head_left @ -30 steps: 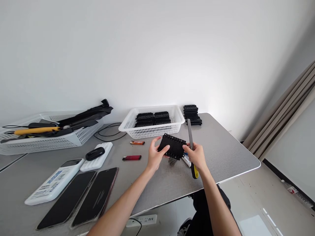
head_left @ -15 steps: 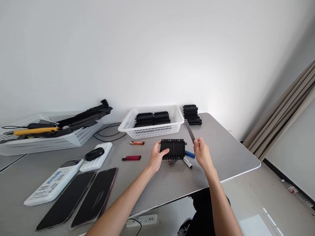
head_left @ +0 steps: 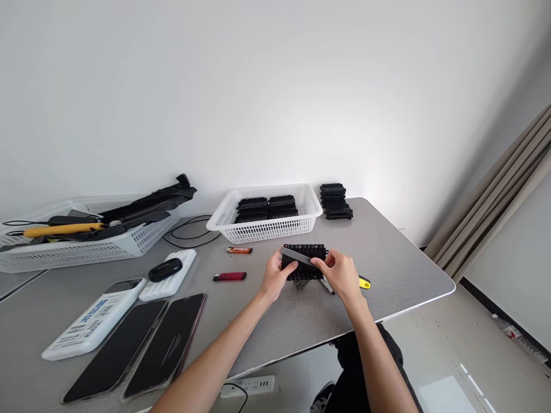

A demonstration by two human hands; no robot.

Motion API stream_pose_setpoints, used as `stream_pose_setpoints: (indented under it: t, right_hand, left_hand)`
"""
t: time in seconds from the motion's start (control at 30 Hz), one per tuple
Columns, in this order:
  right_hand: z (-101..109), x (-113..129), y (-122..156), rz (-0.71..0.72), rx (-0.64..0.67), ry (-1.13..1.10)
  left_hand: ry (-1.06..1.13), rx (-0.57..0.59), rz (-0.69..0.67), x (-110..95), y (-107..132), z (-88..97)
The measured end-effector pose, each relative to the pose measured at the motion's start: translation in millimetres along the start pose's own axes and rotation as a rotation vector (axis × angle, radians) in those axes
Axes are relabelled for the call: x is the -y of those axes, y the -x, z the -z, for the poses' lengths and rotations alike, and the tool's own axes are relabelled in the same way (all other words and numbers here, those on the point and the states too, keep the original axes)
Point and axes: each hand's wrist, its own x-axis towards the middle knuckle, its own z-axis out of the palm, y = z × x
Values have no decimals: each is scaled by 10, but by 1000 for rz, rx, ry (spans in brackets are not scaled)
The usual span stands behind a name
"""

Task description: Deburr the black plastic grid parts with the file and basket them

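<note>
My left hand [head_left: 274, 275] grips a flat black plastic panel [head_left: 306, 274] by its left end, thumb on the face. Rows of small teeth run along the panel's long edges. My right hand [head_left: 342, 277] is closed around a grey flat file [head_left: 297, 256], whose blade lies slantwise across the panel's face. The file's yellow-tipped handle [head_left: 364, 282] sticks out to the right behind that hand. Under the panel, a white marker [head_left: 327, 285] lies on the table, partly hidden by the panel and my right hand.
A white basket [head_left: 271, 229] with black panels stands behind my hands, beside a stack of such panels [head_left: 333, 198]. Two lighters, a red one [head_left: 230, 276] and an orange one [head_left: 239, 250], lie leftward. Phones [head_left: 166, 344], power banks [head_left: 94, 318] and a tool basket [head_left: 142, 241] fill the left.
My right hand has moved left and turned the file from pointing up to lying across the panel. The blue object beside the panel is now hidden. My left hand stays nearly in place.
</note>
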Motion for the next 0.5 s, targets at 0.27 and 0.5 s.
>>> stream_pose_setpoints:
  t: [0.27, 0.5]
  right_hand:
    - [-80, -55, -22, -78, -56, -46]
    - [112, -248, -99, -93, -166, -35]
  left_hand:
    - [-34, -7, -43, 12, 25, 5]
    - [-10, -54, -45, -41, 23, -13]
